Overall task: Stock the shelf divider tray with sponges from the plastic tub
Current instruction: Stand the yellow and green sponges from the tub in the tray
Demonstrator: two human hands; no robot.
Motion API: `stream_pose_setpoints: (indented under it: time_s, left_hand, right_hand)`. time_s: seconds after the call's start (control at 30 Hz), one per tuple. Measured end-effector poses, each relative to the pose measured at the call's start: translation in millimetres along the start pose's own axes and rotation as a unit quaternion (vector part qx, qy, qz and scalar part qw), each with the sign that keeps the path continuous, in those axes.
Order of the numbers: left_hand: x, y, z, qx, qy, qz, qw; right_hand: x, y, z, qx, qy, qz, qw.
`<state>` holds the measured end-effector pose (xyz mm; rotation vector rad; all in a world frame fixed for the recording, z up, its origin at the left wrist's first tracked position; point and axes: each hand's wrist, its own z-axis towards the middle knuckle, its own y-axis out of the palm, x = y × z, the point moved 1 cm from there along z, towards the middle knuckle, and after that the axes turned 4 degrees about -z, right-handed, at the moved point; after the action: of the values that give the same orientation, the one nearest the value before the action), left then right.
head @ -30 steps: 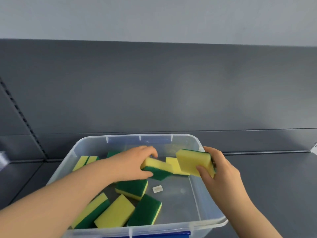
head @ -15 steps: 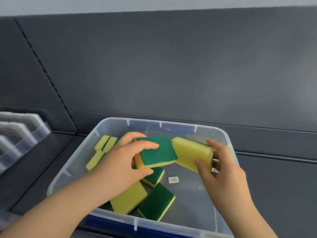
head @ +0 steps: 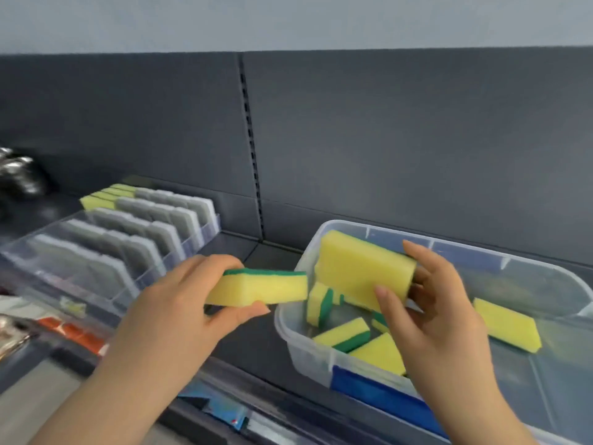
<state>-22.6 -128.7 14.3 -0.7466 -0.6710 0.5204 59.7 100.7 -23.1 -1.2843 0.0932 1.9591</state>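
Note:
My left hand (head: 179, 303) grips a yellow sponge with a green scouring side (head: 260, 289), held level just left of the clear plastic tub (head: 558, 284). A second yellow sponge (head: 362, 271) is pinched between the thumb and fingers of my right hand (head: 430, 313), above the tub's left end. Several more yellow-and-green sponges (head: 343, 334) lie loose inside the tub. The clear divider tray (head: 106, 239) stands on the shelf to the left, with white dividers and a few yellow sponges (head: 102, 195) in its far-left lane.
A dark grey shelf (head: 247, 342) carries tub and tray, backed by a grey panel with a slotted upright (head: 252, 146). Shiny metal items (head: 16, 175) sit at far left. The shelf's front rail (head: 224, 409) runs below my hands.
Both hands have lifted their sponges out of the tub. My view has swung left, bringing the divider tray into sight, and my left hand has carried its sponge past the tub's left rim.

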Motion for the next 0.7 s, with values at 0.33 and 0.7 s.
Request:
stream_pose_setpoints:
  time_s: [0.33,0.7]
  left_hand:
    - [-203,-137,-137,0.087,-0.201,-0.037,0.975]
    - [-304,-200,-179,0.072,-0.307,-0.032,0.948]
  right_hand:
    - [-108,226,-63,-0.127,-0.046,0.051,0.990]
    - [-149,352,-61,-0.205,-0.020,0.046,0.978]
